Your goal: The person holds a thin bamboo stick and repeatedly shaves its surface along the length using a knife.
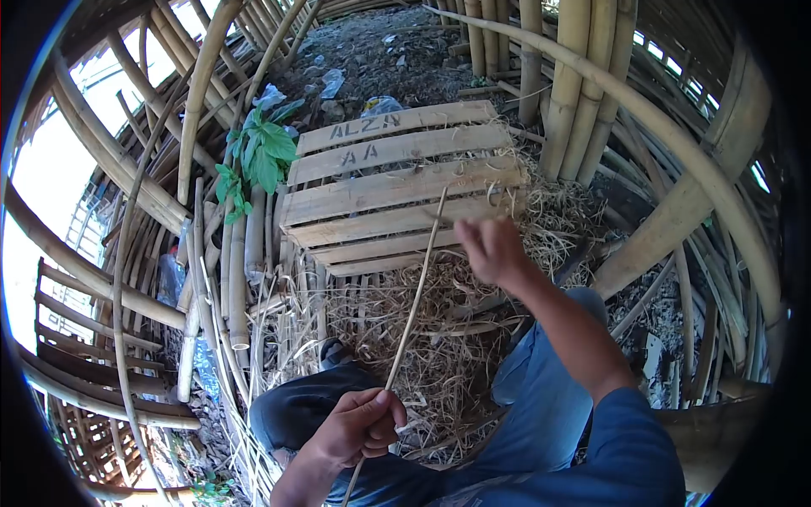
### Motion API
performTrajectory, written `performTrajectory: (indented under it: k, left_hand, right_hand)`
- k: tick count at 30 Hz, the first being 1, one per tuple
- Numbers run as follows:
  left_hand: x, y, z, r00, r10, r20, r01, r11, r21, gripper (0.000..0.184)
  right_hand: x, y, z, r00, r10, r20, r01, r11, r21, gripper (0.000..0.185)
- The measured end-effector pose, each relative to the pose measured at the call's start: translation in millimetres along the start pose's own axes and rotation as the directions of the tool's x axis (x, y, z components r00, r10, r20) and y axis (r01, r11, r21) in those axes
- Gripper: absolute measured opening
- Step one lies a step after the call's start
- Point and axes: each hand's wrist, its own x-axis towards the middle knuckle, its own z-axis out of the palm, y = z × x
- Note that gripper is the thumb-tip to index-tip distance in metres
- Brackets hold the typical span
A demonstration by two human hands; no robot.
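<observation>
My left hand [361,427] is closed around a long, thin bamboo strip [416,300] near its lower end. The strip slants up and away from my lap, its far tip lying in front of the wooden slats. To the right of that tip, my right hand [494,251] is raised in a closed grip. A thin, dark, blurred blade, apparently a knife [439,219], sticks out leftward from this fist, close to the strip. Its handle is hidden by my fingers. Curled shavings [448,363] cover the ground between my legs.
A slatted wooden crate [397,196] with black lettering stands ahead. Bamboo poles [579,93] rise at right, and a curved pole [676,139] crosses there. A leafy plant [263,152] grows left of the crate. Cut bamboo lengths [238,287] lie at left.
</observation>
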Motion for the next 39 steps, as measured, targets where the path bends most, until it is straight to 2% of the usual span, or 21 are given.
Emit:
performTrajectory:
  k: [2,3,4,6,10,11,13,16,18,19,22,23,26,27,28,29,30,31,32,35,39]
  left_hand:
    - [-0.6,-0.3,6.2,0.999,-0.012,-0.042,0.014,0.999,0.033,0.038]
    - [1.7,1.2,9.2,0.997,-0.012,-0.082,0.018,0.997,0.071,0.038]
    - [3.3,2.3,9.7,0.998,0.002,-0.070,0.003,0.997,0.076,0.038]
    - [-0.2,2.0,6.1,0.997,-0.001,-0.082,0.006,0.998,0.065,0.039]
    - [0.7,-0.7,3.7,0.996,-0.013,-0.083,0.018,0.998,0.063,0.038]
    - [2.1,-0.5,3.0,0.997,0.003,-0.076,0.002,0.998,0.065,0.038]
    - [-1.7,-1.1,-2.4,0.999,0.013,-0.029,-0.011,0.998,0.058,0.038]
    - [1.2,-2.5,2.4,0.996,0.028,-0.082,-0.021,0.996,0.086,0.038]
    - [3.6,-1.8,1.3,0.995,0.013,-0.099,-0.004,0.997,0.083,0.037]
    - [4.1,-0.8,1.7,0.993,0.010,-0.115,0.002,0.995,0.097,0.037]
    - [-0.7,-5.2,1.4,0.991,-0.023,-0.131,0.037,0.993,0.112,0.037]
    - [1.4,-5.2,2.2,0.996,-0.008,-0.092,0.019,0.993,0.115,0.037]
    - [4.4,-4.0,-1.0,0.997,0.048,-0.061,-0.041,0.994,0.103,0.037]
    - [3.7,0.7,-3.5,0.996,0.039,-0.076,-0.032,0.995,0.093,0.036]
    - [4.1,1.1,-5.6,0.987,0.118,-0.107,-0.104,0.987,0.122,0.036]
    - [3.8,0.0,-11.6,0.977,0.190,-0.100,-0.180,0.978,0.104,0.035]
    - [3.3,1.4,-17.0,0.959,0.271,-0.086,-0.264,0.961,0.085,0.035]
    - [0.2,4.5,-18.7,0.953,0.281,-0.113,-0.278,0.960,0.042,0.035]
    - [-3.2,7.6,-18.1,0.945,0.299,-0.135,-0.295,0.954,0.052,0.035]
    - [-2.7,10.0,-22.9,0.949,0.292,-0.122,-0.290,0.956,0.028,0.035]
    - [4.6,15.3,-16.1,0.939,0.314,-0.142,-0.312,0.949,0.037,0.035]
  right_hand:
    - [5.6,13.3,-4.0,0.986,0.145,0.076,-0.149,0.988,0.046,0.059]
    - [1.5,-0.5,-1.2,0.962,0.229,0.152,-0.253,0.953,0.165,0.061]
    - [0.6,-0.6,-1.7,0.965,0.217,0.145,-0.239,0.959,0.155,0.061]
    - [-3.0,0.9,6.7,1.000,0.023,-0.018,-0.022,0.999,0.030,0.063]
    - [10.9,3.1,4.9,0.989,0.140,0.055,-0.148,0.969,0.199,0.063]
    - [2.7,-8.5,4.6,0.998,0.042,0.043,-0.048,0.988,0.147,0.062]
    - [15.2,7.3,0.6,0.999,0.034,0.011,-0.034,0.997,0.074,0.061]
    - [5.4,15.4,0.2,0.998,0.058,-0.013,-0.059,0.995,-0.079,0.060]
    - [-0.1,5.0,5.3,0.972,0.111,0.209,-0.110,0.994,-0.019,0.063]
    - [7.7,9.2,2.1,0.974,0.101,0.205,-0.100,0.995,-0.019,0.063]
    - [13.6,24.1,-6.9,0.904,0.391,0.172,-0.382,0.920,-0.083,0.069]
    - [15.5,27.1,-9.0,0.956,0.288,0.051,-0.280,0.952,-0.125,0.072]
    - [0.2,23.1,13.2,0.988,0.153,-0.036,-0.156,0.981,-0.118,0.070]
    - [0.3,27.7,10.0,0.847,0.465,0.259,-0.484,0.875,0.013,0.071]
    - [3.1,29.1,4.7,0.839,0.473,0.270,-0.496,0.868,0.018,0.071]
    - [10.9,30.9,-4.2,0.654,0.629,0.419,-0.756,0.553,0.349,0.070]
    - [16.1,33.3,-12.2,0.459,0.645,0.611,-0.837,0.082,0.541,0.072]
    - [15.3,34.0,-19.3,0.526,0.477,0.704,-0.782,-0.055,0.621,0.069]
    - [14.5,30.0,-21.9,0.527,0.478,0.703,-0.785,-0.045,0.618,0.069]
    - [7.2,11.3,-27.7,0.616,0.330,0.715,-0.654,-0.291,0.698,0.050]
    - [9.4,-2.6,-25.0,0.649,0.361,0.670,-0.630,-0.240,0.739,0.038]
